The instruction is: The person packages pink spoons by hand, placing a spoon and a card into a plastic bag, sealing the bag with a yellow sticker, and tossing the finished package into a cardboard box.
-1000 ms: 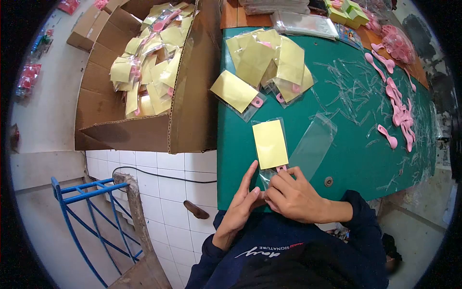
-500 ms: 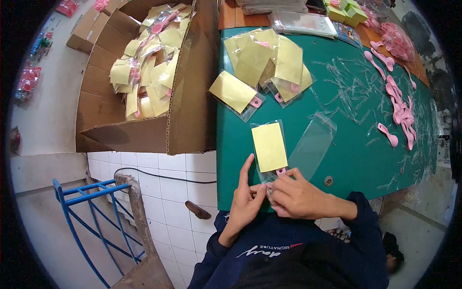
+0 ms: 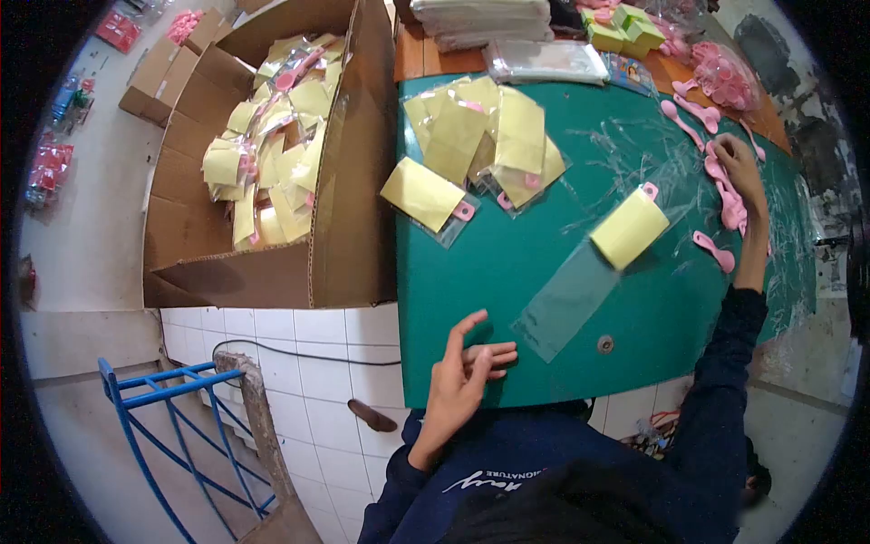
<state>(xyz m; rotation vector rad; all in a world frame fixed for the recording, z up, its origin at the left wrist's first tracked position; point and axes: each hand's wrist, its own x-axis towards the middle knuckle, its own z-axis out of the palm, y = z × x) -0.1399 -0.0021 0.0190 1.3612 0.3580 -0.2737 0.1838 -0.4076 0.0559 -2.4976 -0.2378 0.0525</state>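
Observation:
My left hand [image 3: 462,376] hovers over the table's near edge, fingers apart and holding nothing. At the right, my right hand [image 3: 739,170] reaches into a row of pink spoons [image 3: 728,204], its fingertips closed on a pink spoon [image 3: 712,163] partly hidden by them. Between the hands lies a yellow card pack [image 3: 630,228], with a pink handle end [image 3: 650,191] showing at its top corner. A clear plastic bag [image 3: 566,313] stretches from the pack toward my left hand. One loose pink spoon [image 3: 714,251] rests below the row.
Several finished-looking yellow card packs [image 3: 453,136] are piled on the green table [image 3: 489,272]. A cardboard box [image 3: 353,181] at the left holds many more. Clear bag stacks [image 3: 544,62], green boxes [image 3: 625,32] and bagged pink spoons [image 3: 725,77] line the back. Clear plastic strips [image 3: 625,145] lie scattered.
The yellow card pack has left my hands and lies farther right, its pink end now upward. My right hand has moved up and right to the spoons. My left hand's fingers have spread.

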